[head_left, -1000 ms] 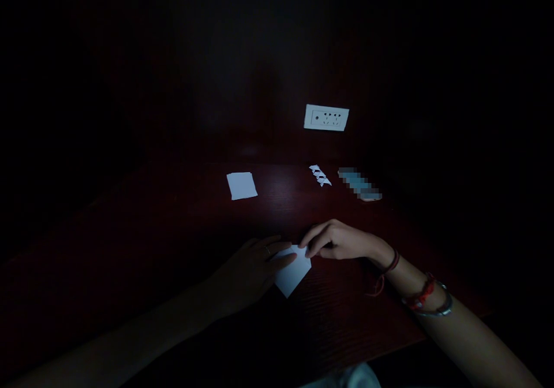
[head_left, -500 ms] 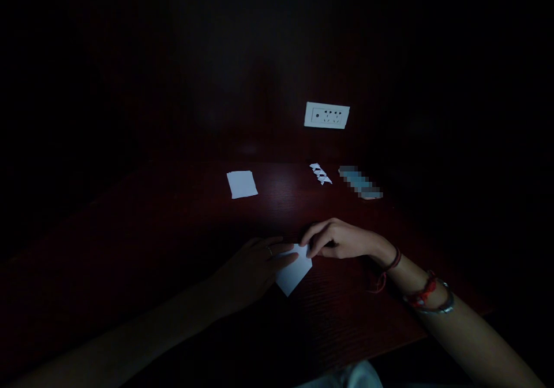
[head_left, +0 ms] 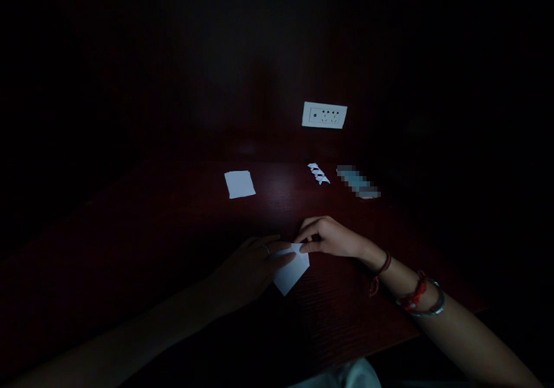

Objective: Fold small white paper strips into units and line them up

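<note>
A white sheet of paper [head_left: 289, 275], with slanted edges and a pointed near corner, lies on the dark reddish table in front of me. My left hand [head_left: 255, 265], a ring on one finger, reaches in from the left in shadow. Its thumb and fingers are stretched apart, with the thumb and a fingertip resting on top of the paper. My right hand [head_left: 322, 237] is curled at the paper's far right edge. Its thumb and fingertips pinch the paper there, and the fingers partly cover that edge.
A stack of white square paper [head_left: 240, 185] lies farther back, left of centre. Small folded white paper pieces [head_left: 319, 174] sit in a row near the wall, beside a blurred-out phone-like object [head_left: 358, 182]. A white socket panel [head_left: 324, 115] is on the wall.
My right hand has shifted slightly left along the paper's far edge, and its thumb now lies flatter on the paper. My left hand stays on the paper. The whole view has drifted slightly.
</note>
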### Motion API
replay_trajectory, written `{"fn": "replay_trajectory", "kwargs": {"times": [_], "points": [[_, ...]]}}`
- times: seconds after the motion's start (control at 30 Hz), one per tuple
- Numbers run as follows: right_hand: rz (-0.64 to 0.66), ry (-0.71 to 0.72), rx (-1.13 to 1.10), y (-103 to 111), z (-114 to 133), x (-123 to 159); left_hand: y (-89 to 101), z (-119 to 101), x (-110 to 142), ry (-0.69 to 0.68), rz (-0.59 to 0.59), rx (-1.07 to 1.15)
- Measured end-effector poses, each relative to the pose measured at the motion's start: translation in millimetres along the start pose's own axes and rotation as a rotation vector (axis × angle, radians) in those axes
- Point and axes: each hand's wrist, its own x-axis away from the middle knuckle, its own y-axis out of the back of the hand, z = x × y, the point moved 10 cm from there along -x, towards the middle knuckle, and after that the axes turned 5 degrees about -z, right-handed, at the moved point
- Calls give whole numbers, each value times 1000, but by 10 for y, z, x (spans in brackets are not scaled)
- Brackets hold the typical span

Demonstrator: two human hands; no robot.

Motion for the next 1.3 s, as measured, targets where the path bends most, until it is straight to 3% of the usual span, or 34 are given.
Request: {"fn": "replay_trajectory", "kwargs": {"times": [0.3, 0.73, 1.3], "points": [[33, -4, -20, -41, -51, 2, -18, 5, 18, 10, -10, -11], [122, 129, 11, -54, 90, 65, 18, 0, 33, 3, 15, 18], [142, 76, -98, -69, 86, 76, 53, -25, 5, -8, -71, 41]]}}
